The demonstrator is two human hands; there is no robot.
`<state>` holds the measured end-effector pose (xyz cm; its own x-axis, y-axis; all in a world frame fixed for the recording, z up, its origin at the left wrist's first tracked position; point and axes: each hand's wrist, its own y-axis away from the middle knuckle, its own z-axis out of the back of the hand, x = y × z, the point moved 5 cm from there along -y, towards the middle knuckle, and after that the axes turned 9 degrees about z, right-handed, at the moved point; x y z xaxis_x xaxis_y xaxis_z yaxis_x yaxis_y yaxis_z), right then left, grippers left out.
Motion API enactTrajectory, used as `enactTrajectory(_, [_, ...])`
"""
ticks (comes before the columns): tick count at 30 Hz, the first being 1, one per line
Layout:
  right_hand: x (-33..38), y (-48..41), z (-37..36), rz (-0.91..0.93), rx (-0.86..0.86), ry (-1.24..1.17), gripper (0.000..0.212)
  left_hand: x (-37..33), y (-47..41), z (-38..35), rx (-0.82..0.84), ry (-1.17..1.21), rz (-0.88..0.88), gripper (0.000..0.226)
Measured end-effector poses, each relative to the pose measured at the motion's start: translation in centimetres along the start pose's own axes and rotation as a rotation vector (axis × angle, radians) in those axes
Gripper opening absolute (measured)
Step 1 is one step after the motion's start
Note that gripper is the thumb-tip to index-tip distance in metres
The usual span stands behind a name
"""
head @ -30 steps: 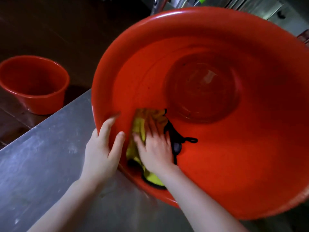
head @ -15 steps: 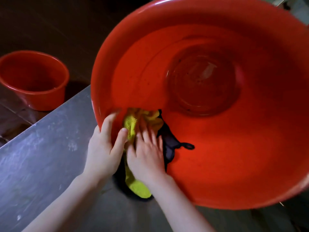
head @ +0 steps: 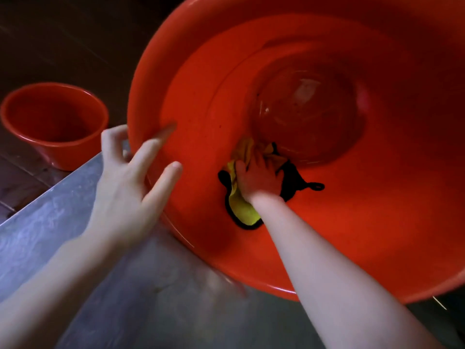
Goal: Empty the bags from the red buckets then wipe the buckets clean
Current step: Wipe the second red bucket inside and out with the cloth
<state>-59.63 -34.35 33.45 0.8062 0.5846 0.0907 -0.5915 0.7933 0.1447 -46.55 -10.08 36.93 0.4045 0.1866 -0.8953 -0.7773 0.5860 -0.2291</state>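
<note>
A large red bucket [head: 364,222] lies tilted on its side on a steel table, its opening toward me. Deep inside it, my right hand [head: 259,180] presses a yellow cloth with black edging [head: 242,210] flat against the lower inner wall, just below the round bottom. My left hand [head: 125,187] is at the bucket's left rim with its fingers spread and fairly straight, some inside the rim and one outside it. No bag shows in this bucket.
A smaller red bucket [head: 54,122] stands upright on the dark floor [head: 63,34] to the left, with nothing showing inside it. The steel table [head: 50,235] runs under my arms, its edge slanting from lower left toward the large bucket.
My right hand has slid the cloth from the rim deeper into the bucket, toward its bottom. My left hand has loosened from the rim and spread its fingers.
</note>
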Motion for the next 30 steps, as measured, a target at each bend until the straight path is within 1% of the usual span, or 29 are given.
enactTrajectory(2, [-0.7, 0.6, 0.3, 0.046, 0.042, 0.065, 0.067, -0.6, -0.6, 0.2, 0.044, -0.123, -0.048, 0.053])
enactTrajectory(4, [-1.7, 1.6, 0.4, 0.04, 0.039, 0.154, 0.068, -0.2, 0.3, -0.4, 0.074, -0.161, 0.018, 0.052])
enactTrajectory(8, [-4.3, 2.8, 1.1, -0.139, 0.007, 0.319, 0.067, 0.6, 3.3, -2.4, 0.123, -0.036, 0.167, 0.048])
enactTrajectory(11, [-4.7, 2.4, 1.6, -0.299, 0.039, 0.292, 0.065, 1.0, 3.4, -3.6, 0.209, -0.1, 0.162, 0.051])
enactTrajectory(12, [-4.0, 2.1, 1.6, -0.31, 0.037, 0.249, 0.064, 1.1, 3.3, -3.7, 0.227, -0.114, 0.146, 0.052])
enactTrajectory(13, [-2.8, 2.0, 1.5, -0.284, 0.021, 0.195, 0.062, 1.2, 3.2, -3.7, 0.236, -0.118, 0.134, 0.053])
enactTrajectory(14, [-1.2, 2.2, 1.2, -0.217, 0.001, 0.141, 0.061, 1.3, 3.2, -3.7, 0.239, -0.119, 0.128, 0.053])
enactTrajectory(16, [2.8, 4.1, 0.1, -0.002, -0.017, 0.109, 0.062, 1.4, 3.2, -3.4, 0.221, -0.131, 0.119, 0.054])
enactTrajectory(18, [6.1, 8.2, -1.1, 0.18, -0.046, 0.087, 0.071, 1.4, 3.3, -3.3, 0.203, -0.144, 0.1, 0.052])
enactTrajectory(20, [7.4, 11.1, -1.3, 0.231, -0.071, 0.047, 0.077, 1.1, 3.3, -3.3, 0.206, -0.143, 0.082, 0.05])
enactTrajectory(22, [7.0, 10.1, -0.9, 0.2, -0.071, 0.06, 0.079, 1.0, 3.2, -3.2, 0.205, -0.146, 0.077, 0.05])
enactTrajectory(24, [5.4, 6.4, -0.2, 0.108, -0.108, 0.064, 0.071, 1.0, 3.1, -3.1, 0.197, -0.146, 0.09, 0.05])
enactTrajectory(25, [4.2, 4.1, 0.4, 0.03, -0.106, 0.016, 0.066, 0.9, 3.1, -3.2, 0.198, -0.146, 0.095, 0.051])
enactTrajectory(27, [1.9, 0.4, 1.1, -0.102, -0.061, -0.11, 0.061, 0.6, 3.5, -3.3, 0.228, -0.147, 0.086, 0.052])
enactTrajectory(30, [1.0, -1.5, 1.0, -0.088, -0.092, -0.152, 0.06, 0.7, 4.1, -3.0, 0.294, -0.127, 0.061, 0.053])
